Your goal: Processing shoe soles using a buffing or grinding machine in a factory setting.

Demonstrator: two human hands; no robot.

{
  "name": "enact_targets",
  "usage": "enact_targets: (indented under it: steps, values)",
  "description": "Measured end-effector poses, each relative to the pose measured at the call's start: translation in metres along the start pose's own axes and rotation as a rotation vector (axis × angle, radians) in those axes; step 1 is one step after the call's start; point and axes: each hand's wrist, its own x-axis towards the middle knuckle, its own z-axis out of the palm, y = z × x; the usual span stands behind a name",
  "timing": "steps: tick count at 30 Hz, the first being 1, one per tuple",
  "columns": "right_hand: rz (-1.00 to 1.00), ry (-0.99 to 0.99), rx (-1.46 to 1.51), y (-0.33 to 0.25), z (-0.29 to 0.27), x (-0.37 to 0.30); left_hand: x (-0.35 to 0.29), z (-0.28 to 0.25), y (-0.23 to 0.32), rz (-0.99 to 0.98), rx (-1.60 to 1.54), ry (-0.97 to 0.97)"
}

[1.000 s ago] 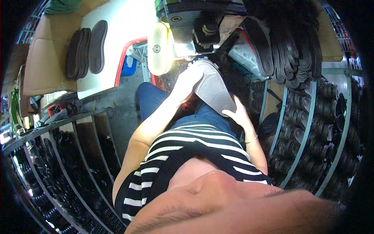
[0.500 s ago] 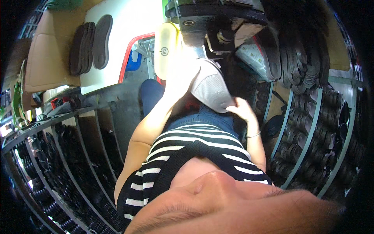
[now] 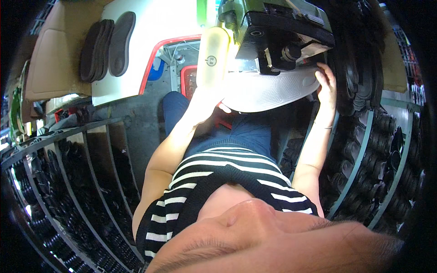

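Note:
A light grey footbed-like shoe sole (image 3: 273,91) with a textured face lies crosswise below a black machine head (image 3: 287,38), its far edge partly hidden by the machine. My left hand (image 3: 213,98) holds the sole's left end, with fingertips curled below the edge; bright lamp light washes out much of this hand. At the other end, my right hand (image 3: 326,84) grips the rim between thumb and fingers. A pale yellow elongated lamp-like piece (image 3: 212,59) hangs just above my left hand.
On the white tabletop (image 3: 150,27) at left lie several dark insoles (image 3: 98,50) and a single one (image 3: 122,43). The tabletop has a red edge (image 3: 150,68). Racks full of dark soles (image 3: 82,182) (image 3: 350,154) stand on both sides. A red basket (image 3: 189,82) sits below.
The sole has swung from a slant to lying crosswise, up against the machine. My right hand has moved up and to the right with its end; my left hand stays on the other end.

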Motion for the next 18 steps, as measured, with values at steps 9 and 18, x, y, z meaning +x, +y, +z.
enact_targets:
  steps: [9,18]
  values:
    - [-0.081,-0.161,-0.385,-0.038,0.073,-0.008,-0.028,-0.06,0.008,0.145,-0.06,0.146]
    - [-0.092,-0.251,-0.435,-0.059,0.146,-0.042,-0.047,-0.146,0.021,-0.005,0.004,0.136]
